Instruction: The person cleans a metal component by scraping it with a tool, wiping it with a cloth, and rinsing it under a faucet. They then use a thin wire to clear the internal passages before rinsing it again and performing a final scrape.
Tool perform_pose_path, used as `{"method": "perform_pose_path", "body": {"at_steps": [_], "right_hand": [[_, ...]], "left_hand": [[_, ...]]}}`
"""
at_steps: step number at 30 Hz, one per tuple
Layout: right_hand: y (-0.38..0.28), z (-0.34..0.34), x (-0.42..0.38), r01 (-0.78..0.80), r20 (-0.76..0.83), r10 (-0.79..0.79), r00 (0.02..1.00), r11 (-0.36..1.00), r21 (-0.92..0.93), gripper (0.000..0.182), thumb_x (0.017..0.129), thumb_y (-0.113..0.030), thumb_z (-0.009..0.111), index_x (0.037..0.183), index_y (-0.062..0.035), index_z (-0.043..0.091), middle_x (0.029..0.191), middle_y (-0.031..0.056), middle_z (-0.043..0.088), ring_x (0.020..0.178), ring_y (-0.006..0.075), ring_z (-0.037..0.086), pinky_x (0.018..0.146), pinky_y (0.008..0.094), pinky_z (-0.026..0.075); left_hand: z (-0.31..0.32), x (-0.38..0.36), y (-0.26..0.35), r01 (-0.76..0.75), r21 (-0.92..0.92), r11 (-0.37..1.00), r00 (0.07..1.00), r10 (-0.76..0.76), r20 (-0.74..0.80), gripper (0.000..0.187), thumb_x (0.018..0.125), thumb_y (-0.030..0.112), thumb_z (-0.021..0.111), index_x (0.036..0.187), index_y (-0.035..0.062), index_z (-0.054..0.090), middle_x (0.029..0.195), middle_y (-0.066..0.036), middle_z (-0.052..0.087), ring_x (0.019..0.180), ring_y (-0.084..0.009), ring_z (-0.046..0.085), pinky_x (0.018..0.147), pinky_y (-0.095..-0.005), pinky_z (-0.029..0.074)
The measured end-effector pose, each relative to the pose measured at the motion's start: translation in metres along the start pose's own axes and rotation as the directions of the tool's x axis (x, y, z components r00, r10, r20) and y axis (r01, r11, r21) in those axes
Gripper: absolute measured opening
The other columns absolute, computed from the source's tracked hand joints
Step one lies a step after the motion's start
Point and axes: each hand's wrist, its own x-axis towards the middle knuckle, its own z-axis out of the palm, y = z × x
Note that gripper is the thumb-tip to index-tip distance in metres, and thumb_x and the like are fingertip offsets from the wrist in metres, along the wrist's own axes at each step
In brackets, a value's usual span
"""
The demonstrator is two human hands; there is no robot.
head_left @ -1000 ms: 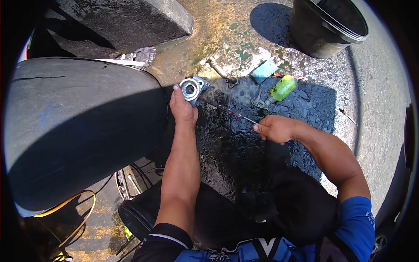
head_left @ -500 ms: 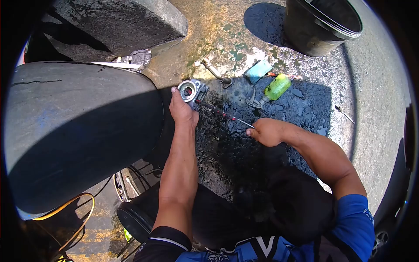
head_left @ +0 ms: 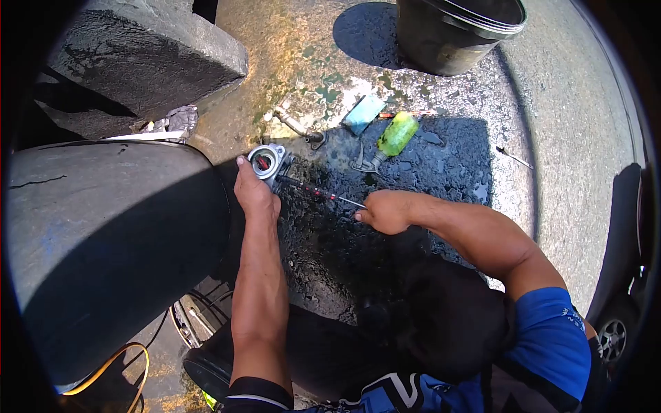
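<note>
My left hand (head_left: 256, 191) is closed around a small silvery metal housing (head_left: 275, 163) with a round opening facing up and a flange. A slim brush (head_left: 318, 192) with dark and red bristles on a thin metal stem enters the housing from its right side. Something red shows inside the round opening. My right hand (head_left: 387, 212) is closed on the outer end of the brush stem. Beyond the brush lies a spray bottle (head_left: 398, 135) of yellow-green liquid, on its side. A bent metal pipe (head_left: 296, 124) rests on the ground past the housing.
A light-blue sponge-like block (head_left: 363, 114) lies near the spray bottle. At the back stands a black bucket (head_left: 446, 54). To my left are a large dark rounded object (head_left: 117, 206) and a concrete block (head_left: 144, 62). A yellow hose (head_left: 146, 365) curls at lower left.
The whole view has shifted, so things sit further left. My right hand is slightly closer to the housing, and the red part shows more clearly in its opening. Both hands keep their hold.
</note>
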Motion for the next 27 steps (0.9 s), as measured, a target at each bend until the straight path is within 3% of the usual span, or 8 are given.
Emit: {"method": "perform_pose_path", "body": {"at_steps": [4, 5, 8, 15, 16, 21, 26, 27], "right_hand": [[-0.010, -0.012, 0.004, -0.099, 0.069, 0.100, 0.993, 0.995, -0.027, 0.061, 0.105, -0.037, 0.040, 0.074, 0.0080, 0.066, 0.061, 0.0207, 0.064, 0.068, 0.0381, 0.069, 0.069, 0.0492, 0.053], [-0.002, -0.004, 0.004, -0.074, -0.022, 0.074, 0.997, 0.997, -0.012, 0.059, 0.105, -0.038, 0.041, 0.076, 0.0068, 0.067, 0.064, 0.0214, 0.065, 0.069, 0.0381, 0.069, 0.071, 0.0497, 0.053], [-0.007, -0.011, -0.008, -0.042, 0.003, 0.042, 0.999, 0.999, -0.021, 0.058, 0.104, -0.038, 0.041, 0.078, 0.0056, 0.068, 0.066, 0.0224, 0.066, 0.071, 0.0392, 0.069, 0.072, 0.0497, 0.053], [-0.009, -0.012, -0.002, -0.052, 0.005, 0.053, 0.999, 0.996, -0.067, 0.055, 0.103, -0.035, 0.043, 0.081, 0.0090, 0.067, 0.074, 0.0267, 0.067, 0.082, 0.0459, 0.067, 0.078, 0.0514, 0.052], [-0.015, -0.016, -0.001, -0.071, -0.013, 0.070, 0.997, 0.995, -0.075, 0.054, 0.103, -0.035, 0.043, 0.082, 0.0088, 0.067, 0.075, 0.0272, 0.067, 0.082, 0.0463, 0.067, 0.079, 0.0515, 0.052], [-0.019, -0.022, -0.005, -0.060, -0.006, 0.059, 0.998, 0.992, -0.111, 0.051, 0.102, -0.034, 0.046, 0.088, 0.0086, 0.069, 0.086, 0.0301, 0.068, 0.090, 0.0482, 0.065, 0.082, 0.0530, 0.051], [-0.016, -0.014, -0.014, -0.020, -0.025, 0.018, 1.000, 0.994, -0.111, 0.050, 0.102, -0.033, 0.046, 0.086, 0.0081, 0.069, 0.085, 0.0296, 0.068, 0.088, 0.0486, 0.065, 0.082, 0.0525, 0.051], [-0.020, -0.018, -0.008, -0.041, -0.023, 0.039, 0.999, 0.992, -0.121, 0.049, 0.102, -0.033, 0.046, 0.087, 0.0080, 0.069, 0.086, 0.0296, 0.068, 0.088, 0.0485, 0.065, 0.082, 0.0525, 0.051]], "left_hand": [[0.003, -0.007, -0.004, 0.034, 0.026, 0.999, 0.998, -0.032, -0.051, 0.046, 0.108, 0.038, 0.040, 0.112, -0.0018, 0.062, 0.103, -0.012, 0.070, 0.089, -0.0228, 0.070, 0.083, -0.0391, 0.057], [0.002, -0.006, 0.000, 0.005, 0.058, 0.998, 1.000, -0.003, -0.031, 0.045, 0.108, 0.038, 0.040, 0.112, -0.0016, 0.062, 0.103, -0.011, 0.070, 0.089, -0.0225, 0.070, 0.083, -0.0385, 0.056], [0.000, -0.003, 0.012, -0.086, 0.015, 0.996, 0.996, 0.086, -0.005, 0.044, 0.108, 0.037, 0.041, 0.111, -0.0016, 0.062, 0.102, -0.011, 0.070, 0.088, -0.0211, 0.069, 0.082, -0.0362, 0.056], [0.004, -0.012, 0.013, -0.059, 0.105, 0.993, 0.995, 0.067, -0.077, 0.047, 0.107, 0.038, 0.043, 0.106, -0.0047, 0.063, 0.097, -0.011, 0.070, 0.083, -0.0186, 0.068, 0.078, -0.0320, 0.055], [0.008, -0.017, 0.007, -0.015, -0.006, 1.000, 0.995, 0.014, -0.103, 0.048, 0.107, 0.039, 0.044, 0.104, -0.0045, 0.064, 0.096, -0.011, 0.070, 0.082, -0.0185, 0.068, 0.078, -0.0321, 0.055], [0.002, -0.014, 0.011, -0.077, 0.162, 0.984, 0.992, 0.093, -0.090, 0.047, 0.108, 0.038, 0.042, 0.112, -0.0037, 0.062, 0.101, -0.012, 0.070, 0.087, -0.0203, 0.068, 0.082, -0.0338, 0.055], [-0.001, -0.007, 0.018, -0.071, 0.042, 0.997, 0.994, 0.074, -0.076, 0.050, 0.107, 0.040, 0.043, 0.104, -0.0048, 0.063, 0.095, -0.011, 0.070, 0.080, -0.0185, 0.067, 0.075, -0.0327, 0.055], [0.003, -0.014, 0.017, -0.027, 0.138, 0.990, 0.993, 0.042, -0.109, 0.050, 0.107, 0.040, 0.043, 0.104, -0.0048, 0.064, 0.096, -0.011, 0.070, 0.081, -0.0184, 0.067, 0.075, -0.0325, 0.055]]}}
